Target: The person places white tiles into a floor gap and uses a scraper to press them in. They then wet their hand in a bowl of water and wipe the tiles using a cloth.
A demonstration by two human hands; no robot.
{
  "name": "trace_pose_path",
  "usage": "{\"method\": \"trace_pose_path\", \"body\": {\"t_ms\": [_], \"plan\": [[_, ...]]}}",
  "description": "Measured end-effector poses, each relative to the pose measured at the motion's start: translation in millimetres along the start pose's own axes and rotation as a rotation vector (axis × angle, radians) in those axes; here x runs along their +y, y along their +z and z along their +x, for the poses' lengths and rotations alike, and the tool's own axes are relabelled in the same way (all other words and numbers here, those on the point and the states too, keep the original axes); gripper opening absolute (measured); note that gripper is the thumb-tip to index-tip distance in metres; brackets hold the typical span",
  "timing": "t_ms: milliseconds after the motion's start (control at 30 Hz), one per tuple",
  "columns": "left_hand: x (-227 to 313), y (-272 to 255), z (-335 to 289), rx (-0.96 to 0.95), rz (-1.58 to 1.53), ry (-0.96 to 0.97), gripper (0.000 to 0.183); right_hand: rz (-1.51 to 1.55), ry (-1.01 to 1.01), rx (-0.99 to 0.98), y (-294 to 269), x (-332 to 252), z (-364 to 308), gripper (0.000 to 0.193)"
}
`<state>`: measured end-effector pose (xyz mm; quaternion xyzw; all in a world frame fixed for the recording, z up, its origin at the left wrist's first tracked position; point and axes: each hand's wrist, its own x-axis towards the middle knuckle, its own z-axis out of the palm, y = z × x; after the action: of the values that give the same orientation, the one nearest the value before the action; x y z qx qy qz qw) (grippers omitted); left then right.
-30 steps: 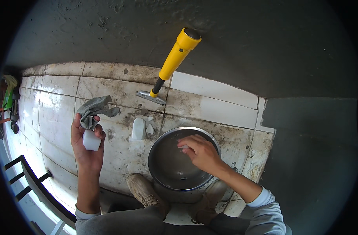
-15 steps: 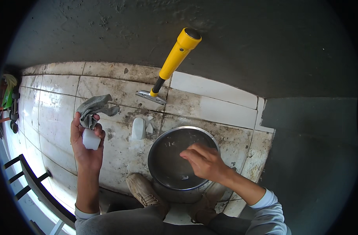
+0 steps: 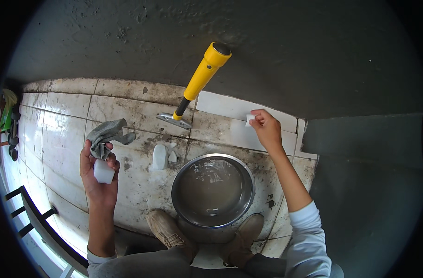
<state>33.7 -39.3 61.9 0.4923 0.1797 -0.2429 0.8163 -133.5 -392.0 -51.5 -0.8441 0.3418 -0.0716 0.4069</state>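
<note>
My left hand point(image 3: 99, 191) is closed round a crumpled grey cloth point(image 3: 105, 134) and a white sponge block point(image 3: 104, 171), raised over the tiles. Between the fingertips of my right hand point(image 3: 270, 133) is a small white piece of sponge point(image 3: 249, 121). It is at the clean white strip of tile point(image 3: 234, 105) along the wall; whether it touches the tile I cannot tell. Nearer me stands a round metal basin point(image 3: 254, 185) of murky water. A scraper with a yellow handle point(image 3: 201, 79) rests its metal head on the dirty tiles, its handle pointing up.
A white oval bar point(image 3: 160, 156) and small white fragments point(image 3: 173, 156) lie left of the basin. The dark wall point(image 3: 313, 55) runs along the far side and right. My shoes point(image 3: 167, 227) are close to the basin. A dark railing point(image 3: 40, 217) is at lower left.
My right hand has moved from above the basin, forward and right, to the white tile by the wall. The left hand still holds the cloth and sponge block. The whole view has shifted slightly.
</note>
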Motion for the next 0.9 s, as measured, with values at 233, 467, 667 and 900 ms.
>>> {"method": "trace_pose_path", "body": {"t_ms": [233, 467, 667, 900], "plan": [[1.7, -10.0, 4.5, 0.022, 0.019, 0.013, 0.027, -0.329, -0.024, 0.235, 18.0, 35.1, 31.3, 0.014], [-3.4, -10.5, 13.0, 0.039, 0.004, -0.008, 0.026, -0.425, -0.201, 0.245, 41.7, 33.9, 28.0, 0.025], [-10.3, -12.5, 24.1, 0.010, 0.031, -0.062, 0.023, -0.406, -0.292, 0.167, 62.8, 15.4, 28.8, 0.035], [-14.1, -6.7, 26.5, 0.041, 0.013, -0.040, 0.027, -0.384, -0.307, 0.084, 80.0, -3.0, 36.3, 0.036]]}}
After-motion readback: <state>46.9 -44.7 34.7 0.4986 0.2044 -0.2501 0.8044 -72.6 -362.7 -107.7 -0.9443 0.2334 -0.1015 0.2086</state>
